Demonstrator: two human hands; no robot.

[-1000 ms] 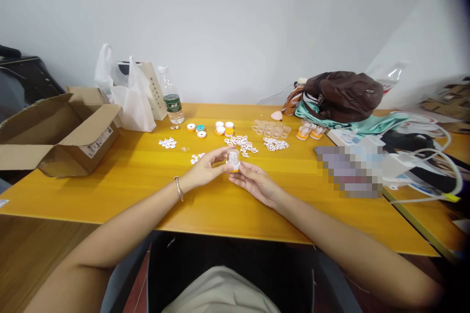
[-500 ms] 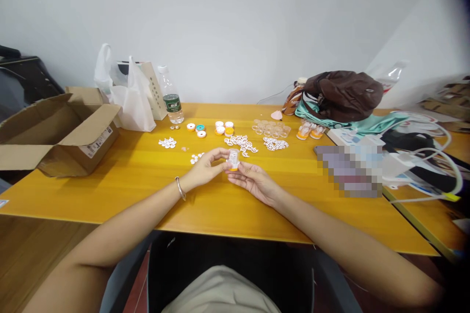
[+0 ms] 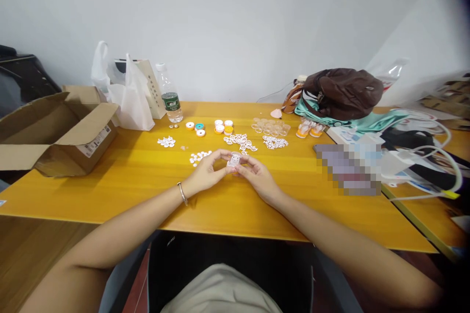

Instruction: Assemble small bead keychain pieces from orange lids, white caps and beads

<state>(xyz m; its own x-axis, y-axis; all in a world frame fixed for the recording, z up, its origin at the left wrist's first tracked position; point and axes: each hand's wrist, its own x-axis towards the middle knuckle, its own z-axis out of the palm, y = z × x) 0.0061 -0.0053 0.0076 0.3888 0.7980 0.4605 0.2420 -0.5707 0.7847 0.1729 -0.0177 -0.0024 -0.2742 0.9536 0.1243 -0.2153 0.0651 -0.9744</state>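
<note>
A small clear plastic cup with a white part inside is held between both hands over the middle of the table. My left hand pinches its left side, and my right hand closes on its right side; the cup's base is hidden by the fingers. Just beyond the hands lie white openwork pieces, with more white lattice pieces to their right. Several small white discs lie beside my left hand. Farther back stand round white, orange and teal caps.
Rows of clear cups stand at the back, with assembled orange-based cups to their right. An open cardboard box, a plastic bag and a water bottle occupy the left. A brown bag, a blurred-out flat object and cables fill the right.
Both hands have tilted the cup, so its orange base no longer shows. My right fingers have moved up around its side. The view has shifted slightly.
</note>
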